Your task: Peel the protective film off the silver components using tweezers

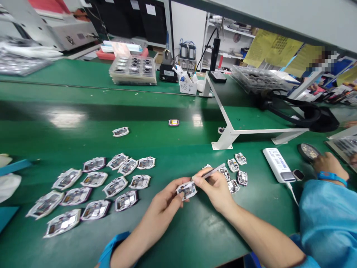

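Between the fingers of my left hand [170, 201] is a small white watch housing [188, 190] with electronic parts showing inside. My right hand [216, 188] is closed around tweezers [213, 170], whose tip end meets the housing's upper right edge. Exactly what the tip touches is too small to make out. Left of my hands, several similar watch housings [95, 179] lie in loose rows on the green bench [178, 238]. A smaller group of housings [233, 165] lies just beyond my right hand and is partly hidden by it.
A white-legged shelf [227, 139] stands at the right, with a black headband device [301, 111] on it. Below lies a white box-shaped device [279, 165] with a cable. A co-worker's hand [330, 165] reaches towards a round dish [308, 152]. Stacked trays [134, 70] stand at the back.
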{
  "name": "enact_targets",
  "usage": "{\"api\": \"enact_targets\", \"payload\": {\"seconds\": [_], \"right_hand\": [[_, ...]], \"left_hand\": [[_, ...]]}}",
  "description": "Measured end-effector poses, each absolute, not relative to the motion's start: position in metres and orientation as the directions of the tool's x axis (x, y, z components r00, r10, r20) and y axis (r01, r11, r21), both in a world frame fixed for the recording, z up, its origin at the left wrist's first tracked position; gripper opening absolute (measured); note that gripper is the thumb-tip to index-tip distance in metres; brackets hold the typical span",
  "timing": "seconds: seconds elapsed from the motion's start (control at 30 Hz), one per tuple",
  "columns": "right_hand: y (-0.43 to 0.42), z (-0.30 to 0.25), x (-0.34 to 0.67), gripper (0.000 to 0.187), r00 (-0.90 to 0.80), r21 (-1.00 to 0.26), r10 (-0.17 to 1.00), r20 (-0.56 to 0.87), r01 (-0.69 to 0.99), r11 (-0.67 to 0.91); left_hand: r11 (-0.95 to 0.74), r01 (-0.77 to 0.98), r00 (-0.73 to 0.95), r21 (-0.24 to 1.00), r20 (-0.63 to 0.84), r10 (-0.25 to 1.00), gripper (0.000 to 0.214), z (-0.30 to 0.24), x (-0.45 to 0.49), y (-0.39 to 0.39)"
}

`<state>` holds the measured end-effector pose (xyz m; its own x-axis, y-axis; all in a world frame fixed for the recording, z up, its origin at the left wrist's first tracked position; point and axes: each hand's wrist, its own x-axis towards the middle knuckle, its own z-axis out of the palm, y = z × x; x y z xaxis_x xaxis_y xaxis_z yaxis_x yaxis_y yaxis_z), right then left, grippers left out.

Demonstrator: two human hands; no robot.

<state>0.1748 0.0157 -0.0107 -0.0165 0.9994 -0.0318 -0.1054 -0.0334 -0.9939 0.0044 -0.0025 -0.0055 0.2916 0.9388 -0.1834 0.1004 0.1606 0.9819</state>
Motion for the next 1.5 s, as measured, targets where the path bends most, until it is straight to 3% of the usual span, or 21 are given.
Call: {"api": "enact_targets", "payload": {"seconds": [0.93, 1.3, 1.5], "right_hand": [[0.014, -0.014, 0.175, 0.013, -0.046, -0.995, 0.996, 0.075, -0.076, 0.071], [0.01, -0.013, 0.176, 0.01, 0.077, -0.993, 0.991, 0.112, -0.024, 0.114], [0.007, -0.014, 0.174, 0.006, 0.017, -0.987, 0.987, 0.16, -0.011, 0.161]], "left_hand": [[0.224, 0.113, 0.248, 0.968, -0.246, 0.937, 0.038, -0.001, 0.0, 0.0], [0.391, -0.182, 0.175, 0.902, -0.362, 0.916, 0.037, 0.003, 0.005, 0.0], [0.356, -0.148, 0.192, 0.923, -0.326, 0.926, 0.035, 0.007, 0.009, -0.001]]}}
